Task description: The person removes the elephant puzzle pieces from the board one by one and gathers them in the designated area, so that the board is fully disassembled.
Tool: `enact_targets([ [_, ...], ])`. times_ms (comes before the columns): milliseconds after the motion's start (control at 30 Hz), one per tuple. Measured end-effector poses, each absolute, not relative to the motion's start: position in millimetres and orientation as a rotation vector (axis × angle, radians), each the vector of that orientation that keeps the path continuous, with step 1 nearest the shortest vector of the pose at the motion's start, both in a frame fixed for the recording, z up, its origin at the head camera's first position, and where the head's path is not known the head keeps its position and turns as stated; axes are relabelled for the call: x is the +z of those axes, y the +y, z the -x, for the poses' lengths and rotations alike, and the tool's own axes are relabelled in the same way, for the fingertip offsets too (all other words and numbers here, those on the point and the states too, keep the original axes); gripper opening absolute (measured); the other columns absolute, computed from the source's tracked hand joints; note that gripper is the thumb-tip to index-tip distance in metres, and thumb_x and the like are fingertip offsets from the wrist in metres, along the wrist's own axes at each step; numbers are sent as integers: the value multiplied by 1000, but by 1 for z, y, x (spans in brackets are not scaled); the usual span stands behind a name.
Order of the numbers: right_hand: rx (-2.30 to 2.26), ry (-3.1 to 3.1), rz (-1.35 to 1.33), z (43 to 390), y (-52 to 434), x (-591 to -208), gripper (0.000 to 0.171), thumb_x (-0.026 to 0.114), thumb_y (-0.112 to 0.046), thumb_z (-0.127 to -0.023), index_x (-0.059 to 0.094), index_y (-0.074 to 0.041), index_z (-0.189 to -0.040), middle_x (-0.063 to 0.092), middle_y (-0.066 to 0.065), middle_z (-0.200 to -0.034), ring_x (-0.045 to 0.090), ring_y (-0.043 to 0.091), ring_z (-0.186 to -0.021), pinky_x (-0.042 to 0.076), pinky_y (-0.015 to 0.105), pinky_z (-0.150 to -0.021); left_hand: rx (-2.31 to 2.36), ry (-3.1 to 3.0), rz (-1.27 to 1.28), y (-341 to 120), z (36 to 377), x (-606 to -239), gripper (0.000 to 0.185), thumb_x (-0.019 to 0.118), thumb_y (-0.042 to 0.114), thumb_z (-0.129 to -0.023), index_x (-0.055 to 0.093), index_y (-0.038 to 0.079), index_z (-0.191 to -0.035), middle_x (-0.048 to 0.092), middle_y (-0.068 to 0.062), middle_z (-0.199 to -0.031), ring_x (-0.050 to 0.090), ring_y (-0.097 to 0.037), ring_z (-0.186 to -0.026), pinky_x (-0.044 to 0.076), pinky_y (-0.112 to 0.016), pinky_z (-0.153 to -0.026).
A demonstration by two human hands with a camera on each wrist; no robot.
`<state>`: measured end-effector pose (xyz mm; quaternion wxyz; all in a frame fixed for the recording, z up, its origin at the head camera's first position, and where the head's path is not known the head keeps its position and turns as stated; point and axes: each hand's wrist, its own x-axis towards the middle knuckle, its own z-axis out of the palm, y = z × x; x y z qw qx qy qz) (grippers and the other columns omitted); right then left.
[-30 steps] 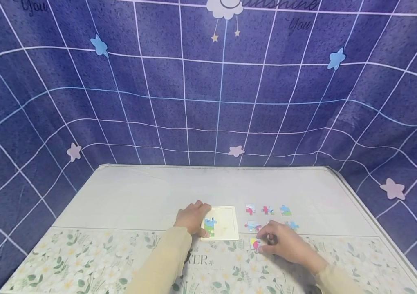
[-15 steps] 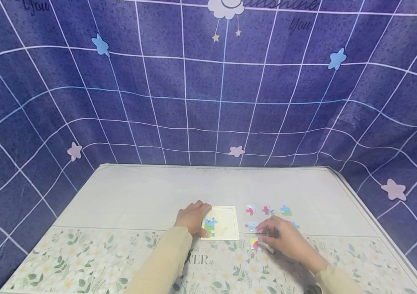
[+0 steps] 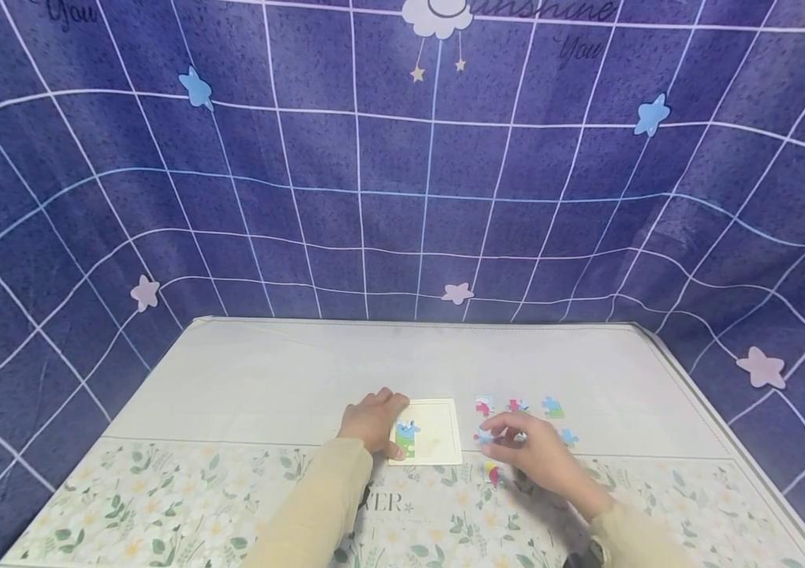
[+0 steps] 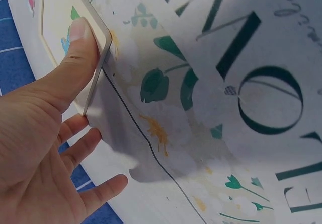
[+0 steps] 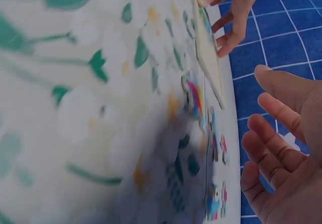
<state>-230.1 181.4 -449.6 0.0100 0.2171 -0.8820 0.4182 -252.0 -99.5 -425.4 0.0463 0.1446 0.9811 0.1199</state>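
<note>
My left hand (image 3: 374,422) rests at the left edge of a cream puzzle board (image 3: 439,430). Its thumb (image 4: 79,32) presses the board's near corner (image 4: 95,38), while the other fingers lie spread on the table. A blue and green patch of fitted pieces (image 3: 406,439) sits in the board's left part. My right hand (image 3: 516,450) hovers over the loose pieces with relaxed fingers, and the right wrist view shows it (image 5: 276,148) holding nothing. Its fingertips are nearest a blue piece (image 3: 484,435). A red and yellow piece (image 3: 492,472) lies just below them.
More loose pieces (image 3: 484,406) (image 3: 516,405) (image 3: 552,407) (image 3: 568,436) lie in rows right of the board. The table (image 3: 267,379) has a floral mat (image 3: 161,505) along its near side. A blue grid-patterned cloth (image 3: 402,197) hangs behind and around the table.
My right hand let go of the red and yellow piece and moved up and left, toward the blue piece. The left hand and board stayed put.
</note>
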Motion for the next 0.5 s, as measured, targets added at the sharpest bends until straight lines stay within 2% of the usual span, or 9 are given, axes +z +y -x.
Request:
enact_targets([
  [233, 1310, -2743, -686, 234, 169, -445, 30, 79, -24, -89, 73, -8, -113, 73, 8, -107, 61, 11, -83, 49, 22, -59, 351, 2992, -437, -99, 253, -426, 80, 91, 29, -66, 58, 13, -137, 62, -4, -121, 59, -28, -116, 52, -56, -98],
  [400, 1353, -2727, -715, 237, 160, -442, 31, 80, -23, -88, 72, -6, -113, 71, 12, -114, 62, 16, -86, 51, 23, -65, 353, 2993, -438, -100, 253, -427, 81, 91, 30, -65, 58, 13, -137, 62, -4, -122, 59, -28, -116, 52, -56, -97],
  [500, 1378, -2737, -726, 238, 152, -441, 32, 80, -24, -88, 72, -5, -114, 69, 12, -112, 62, 19, -88, 52, 25, -69, 348, 2993, -438, -100, 254, -428, 81, 91, 31, -65, 58, 13, -137, 63, -4, -122, 59, -28, -116, 52, -57, -97],
])
